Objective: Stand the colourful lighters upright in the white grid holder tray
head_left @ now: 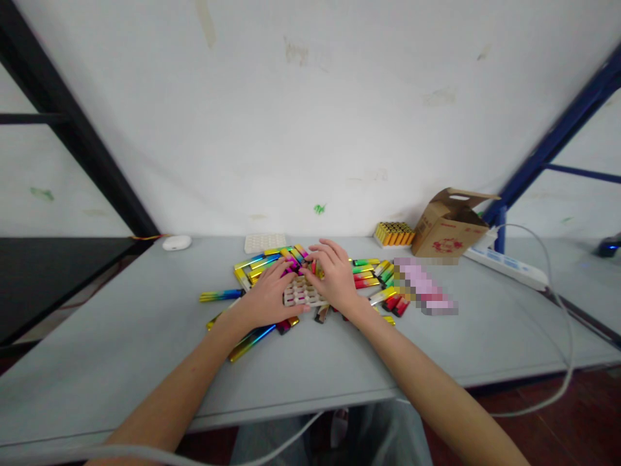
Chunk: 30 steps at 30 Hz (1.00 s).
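Wall [310,129] first, pale and scuffed; grey table [145,323] against it. Next biggest: loose spread of shiny coloured tubes [252,343] mid-table, lying at all angles around both hands. Cardboard box [449,236] at back right, flap up; power strip [514,268] beside it, cable [565,362] looping over the table's right side.

Hands: left hand [269,291] sits over the left side of a pale holed tray [303,294], fingers curled toward the far side, thumb stretched along the near edge. Right hand [334,275] bends over the far right part, thumb above the holes. Fingertips partly hidden; cannot tell whether either one pinches a tube or clamps the tray.

Tray is in the middle of the spread, between the hands. Smaller: block of yellow cylinders [394,234] left of the box, second pale tray [265,243] near the wall, white case [177,243] far left.

Risks, my guess: tray could rock or slide if tubes lie under it; a forearm sweep could roll near-side tubes toward the front edge; a tug on the cable could drag the power strip.
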Available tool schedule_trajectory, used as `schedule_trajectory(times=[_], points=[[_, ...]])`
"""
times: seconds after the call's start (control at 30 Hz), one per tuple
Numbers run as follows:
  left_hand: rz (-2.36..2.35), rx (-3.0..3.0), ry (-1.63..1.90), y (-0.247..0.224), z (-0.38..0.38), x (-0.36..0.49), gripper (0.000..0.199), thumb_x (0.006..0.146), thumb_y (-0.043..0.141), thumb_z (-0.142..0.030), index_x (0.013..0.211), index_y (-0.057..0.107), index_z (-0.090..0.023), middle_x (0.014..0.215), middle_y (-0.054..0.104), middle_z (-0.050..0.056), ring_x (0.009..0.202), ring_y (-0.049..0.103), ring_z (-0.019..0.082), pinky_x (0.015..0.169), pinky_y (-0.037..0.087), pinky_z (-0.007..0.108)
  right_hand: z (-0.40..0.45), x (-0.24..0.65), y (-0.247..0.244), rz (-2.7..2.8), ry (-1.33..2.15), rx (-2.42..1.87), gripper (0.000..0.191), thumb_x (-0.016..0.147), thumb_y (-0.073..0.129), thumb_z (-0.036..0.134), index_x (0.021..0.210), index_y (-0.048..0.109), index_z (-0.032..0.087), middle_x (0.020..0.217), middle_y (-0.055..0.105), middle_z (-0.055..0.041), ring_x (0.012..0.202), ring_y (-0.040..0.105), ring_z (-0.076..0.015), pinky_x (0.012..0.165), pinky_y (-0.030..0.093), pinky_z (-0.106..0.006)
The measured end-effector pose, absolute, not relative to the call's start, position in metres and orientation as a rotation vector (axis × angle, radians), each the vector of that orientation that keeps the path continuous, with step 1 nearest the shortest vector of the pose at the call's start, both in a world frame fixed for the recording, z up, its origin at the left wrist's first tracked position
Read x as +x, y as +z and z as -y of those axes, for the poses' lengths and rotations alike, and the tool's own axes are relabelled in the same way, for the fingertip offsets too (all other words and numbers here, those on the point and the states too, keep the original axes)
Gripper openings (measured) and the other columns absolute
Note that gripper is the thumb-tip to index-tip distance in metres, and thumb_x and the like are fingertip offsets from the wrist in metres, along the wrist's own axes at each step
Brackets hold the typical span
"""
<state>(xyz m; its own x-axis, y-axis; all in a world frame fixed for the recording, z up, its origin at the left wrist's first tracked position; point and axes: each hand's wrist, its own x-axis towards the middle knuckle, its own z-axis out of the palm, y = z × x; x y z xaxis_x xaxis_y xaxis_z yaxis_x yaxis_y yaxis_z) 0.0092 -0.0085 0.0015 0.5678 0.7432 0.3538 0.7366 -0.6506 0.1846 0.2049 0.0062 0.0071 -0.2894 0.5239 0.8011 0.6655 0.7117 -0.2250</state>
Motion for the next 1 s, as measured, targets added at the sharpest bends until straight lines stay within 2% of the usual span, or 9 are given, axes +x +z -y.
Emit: schedule_trajectory(times=[0.2,0.3,0.57,0.73,0.8,0.87,0.93,1.0], points=[[-1.271,2.755,0.661,0.002,0.009,0.01,0.064,0.073,0.065,-0.062,0.113,0.063,-0.012,0.131,0.053,0.021,0.131,0.041,0.038,0.11,0.034,0.054,-0.007,0.212,0.016,1.905,-0.106,-0.949,0.008,0.086,0.06,0.029,0.086,0.066,0.022,0.111,0.063,-0.0092,0.124,0.046,-0.0258,0.104,0.038,-0.047],[-1.292,2.748,0.642,0.002,0.009,0.009,0.067,0.074,0.063,-0.063,0.115,0.062,-0.01,0.134,0.05,0.022,0.131,0.041,0.038,0.11,0.035,0.053,-0.005,0.214,0.021,1.918,-0.095,-0.914,0.011,0.088,0.057,0.027,0.084,0.066,0.022,0.112,0.062,-0.0095,0.121,0.047,-0.025,0.104,0.039,-0.046],[-1.328,2.729,0.627,0.0,0.009,0.01,0.068,0.074,0.063,-0.063,0.117,0.06,-0.011,0.135,0.049,0.021,0.131,0.041,0.037,0.111,0.034,0.052,-0.006,0.242,0.028,1.969,0.044,-0.879,0.027,0.09,0.045,0.022,0.112,0.061,0.019,0.116,0.061,-0.0114,0.112,0.054,-0.022,0.1,0.042,-0.04],[-1.364,2.701,0.631,-0.002,0.008,0.01,0.07,0.073,0.063,-0.065,0.117,0.061,-0.012,0.136,0.049,0.021,0.131,0.041,0.038,0.11,0.035,0.054,-0.026,0.291,0.026,1.854,0.096,-1.069,0.024,0.082,0.046,0.017,0.093,0.067,0.017,0.097,0.069,-0.0085,0.096,0.06,-0.022,0.087,0.046,-0.037],[-1.365,2.706,0.634,-0.002,0.007,0.01,0.071,0.073,0.062,-0.066,0.118,0.06,-0.012,0.136,0.049,0.021,0.13,0.042,0.038,0.109,0.035,0.054,-0.03,0.309,0.025,1.891,0.291,-1.211,0.026,0.08,0.045,0.018,0.09,0.069,0.015,0.082,0.069,-0.0057,0.075,0.061,-0.0188,0.07,0.047,-0.031],[-1.369,2.717,0.628,-0.002,0.007,0.01,0.072,0.073,0.061,-0.067,0.119,0.06,-0.012,0.137,0.049,0.021,0.13,0.042,0.038,0.109,0.036,0.053,-0.031,0.323,0.025,2.006,0.47,-1.328,0.027,0.077,0.045,0.018,0.085,0.07,0.014,0.063,0.063,-0.0016,0.057,0.053,-0.0148,0.058,0.042,-0.028],[-1.375,2.716,0.635,-0.001,0.007,0.01,0.072,0.072,0.062,-0.067,0.119,0.06,-0.012,0.137,0.049,0.021,0.13,0.042,0.038,0.109,0.037,0.054,-0.028,0.331,0.026,2.087,0.564,-1.348,0.024,0.074,0.048,0.018,0.082,0.07,0.013,0.059,0.06,0.0002,0.052,0.048,-0.0124,0.055,0.038,-0.026],[-1.372,2.706,0.654,0.0,0.007,0.011,0.072,0.072,0.062,-0.068,0.118,0.061,-0.013,0.137,0.05,0.02,0.129,0.043,0.039,0.108,0.038,0.054,-0.022,0.335,0.03,2.145,0.622,-1.321,0.02,0.073,0.053,0.02,0.082,0.07,0.013,0.062,0.062,0.0001,0.055,0.049,-0.0118,0.056,0.039,-0.025]])
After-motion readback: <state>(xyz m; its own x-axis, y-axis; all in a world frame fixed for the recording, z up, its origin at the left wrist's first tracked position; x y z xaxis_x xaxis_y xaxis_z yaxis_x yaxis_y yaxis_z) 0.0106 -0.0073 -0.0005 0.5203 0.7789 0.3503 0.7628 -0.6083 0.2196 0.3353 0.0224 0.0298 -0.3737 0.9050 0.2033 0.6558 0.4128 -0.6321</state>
